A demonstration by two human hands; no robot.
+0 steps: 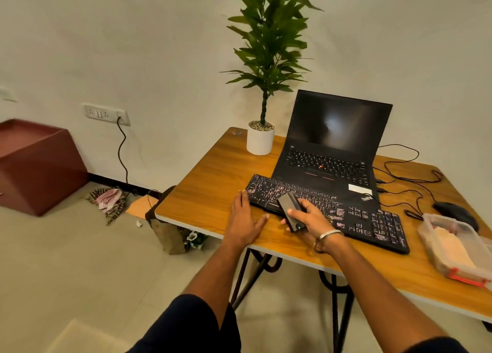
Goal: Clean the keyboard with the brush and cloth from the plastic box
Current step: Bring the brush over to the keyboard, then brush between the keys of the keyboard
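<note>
Black flat keyboard (pixel 330 211) lay on the brown wooden table (pixel 202 182), just in front of the open black laptop (pixel 332 145). Clear plastic box (pixel 452 248) sat near its right end. Left hand (pixel 245 219) rested flat, fingers straight, touching the keyboard's left end. Right hand (pixel 311 216) curled round a dark flat brush (pixel 290 211) over the keys.

Plastic box (pixel 450 242) running off the right edge, contents blurring into a pale mass behind cloudy walls. Brush (pixel 290 211) bristles hiding under the right hand (pixel 312 216). Keyboard (pixel 372 219) legends smearing, too small for reading. Mouse (pixel 452 211) partly hiding behind the box.
</note>
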